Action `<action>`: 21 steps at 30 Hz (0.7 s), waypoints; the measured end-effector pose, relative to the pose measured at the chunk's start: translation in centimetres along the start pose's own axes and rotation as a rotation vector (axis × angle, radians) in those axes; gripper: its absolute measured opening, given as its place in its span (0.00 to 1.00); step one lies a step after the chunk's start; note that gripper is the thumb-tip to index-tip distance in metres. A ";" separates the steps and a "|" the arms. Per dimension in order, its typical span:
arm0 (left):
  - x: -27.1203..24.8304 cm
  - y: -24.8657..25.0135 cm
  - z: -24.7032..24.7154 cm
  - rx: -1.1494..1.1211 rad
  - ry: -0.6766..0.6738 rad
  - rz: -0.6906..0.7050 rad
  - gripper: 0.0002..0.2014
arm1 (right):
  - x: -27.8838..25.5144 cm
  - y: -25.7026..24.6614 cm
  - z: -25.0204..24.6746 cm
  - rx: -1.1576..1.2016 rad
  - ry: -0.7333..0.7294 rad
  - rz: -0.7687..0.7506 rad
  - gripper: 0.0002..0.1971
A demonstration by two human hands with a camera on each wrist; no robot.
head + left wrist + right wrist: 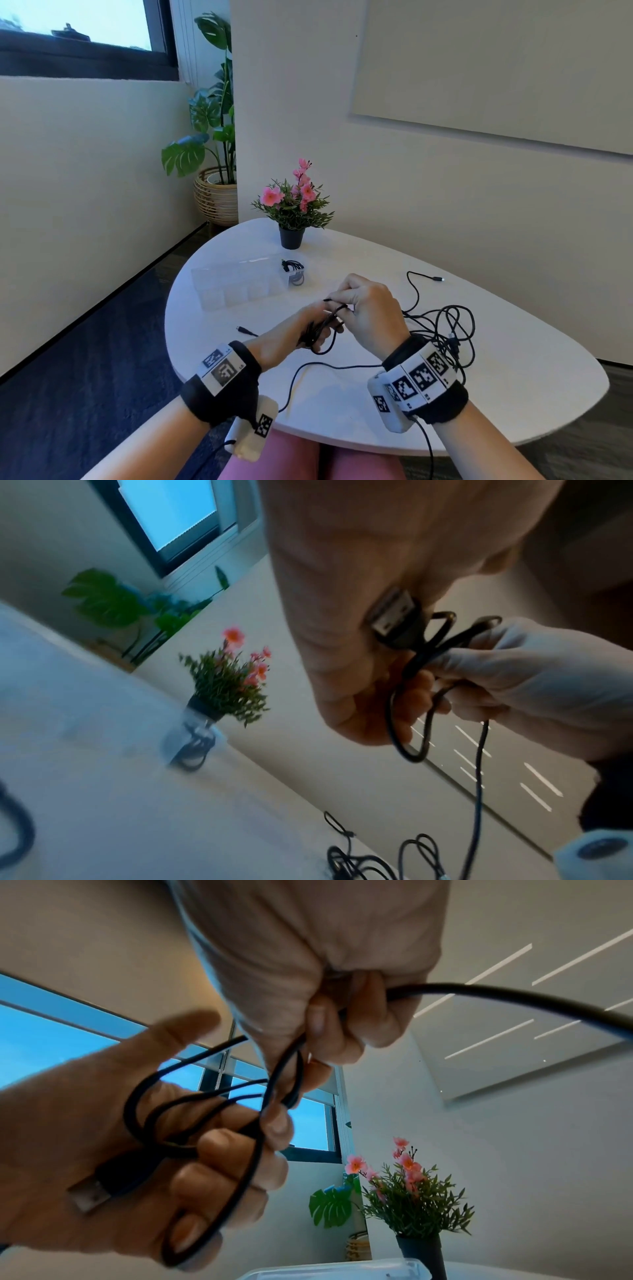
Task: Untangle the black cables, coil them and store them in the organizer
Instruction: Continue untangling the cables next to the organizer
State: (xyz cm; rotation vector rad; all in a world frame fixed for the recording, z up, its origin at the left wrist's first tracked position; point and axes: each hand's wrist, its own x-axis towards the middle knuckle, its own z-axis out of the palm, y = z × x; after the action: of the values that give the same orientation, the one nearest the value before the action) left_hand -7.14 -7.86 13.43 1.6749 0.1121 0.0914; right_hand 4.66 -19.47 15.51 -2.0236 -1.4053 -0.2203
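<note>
My left hand holds several loops of a black cable above the table, its fingers curled round the coil and the USB plug lying on the palm. My right hand pinches the same cable just above the coil. The plug also shows in the left wrist view. A tangle of black cables lies on the table to the right. The clear plastic organizer sits at the back left, with a coiled black cable in its right end compartment.
A potted pink flower stands behind the organizer. A loose cable end lies left of my left hand, another plug at the far right. The white table has a curved edge near my lap.
</note>
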 end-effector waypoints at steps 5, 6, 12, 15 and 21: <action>0.3 -0.4 -0.3 0.279 0.012 0.011 0.19 | 0.4 0.2 -0.3 0.254 -0.032 0.133 0.05; 0.4 -0.5 -0.5 0.213 0.019 0.007 0.21 | 0.5 0.1 -0.6 0.303 -0.042 0.182 0.06; 0.7 -0.6 0.1 -0.382 0.182 0.004 0.17 | 0.4 0.5 -2.2 0.548 -0.192 0.327 0.08; 1.0 -0.4 -0.6 -0.535 0.308 0.003 0.15 | -0.4 0.8 -2.2 0.326 -0.327 0.264 0.10; 0.4 -1.1 -0.5 0.018 0.057 -0.106 0.34 | -0.2 0.9 -3.8 0.460 -0.241 0.172 0.09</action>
State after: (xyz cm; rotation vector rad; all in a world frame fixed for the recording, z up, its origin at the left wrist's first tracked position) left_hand -6.87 -7.16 12.40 1.6812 0.2455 0.0586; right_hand 6.26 -22.05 17.95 -1.8063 -1.2678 0.3995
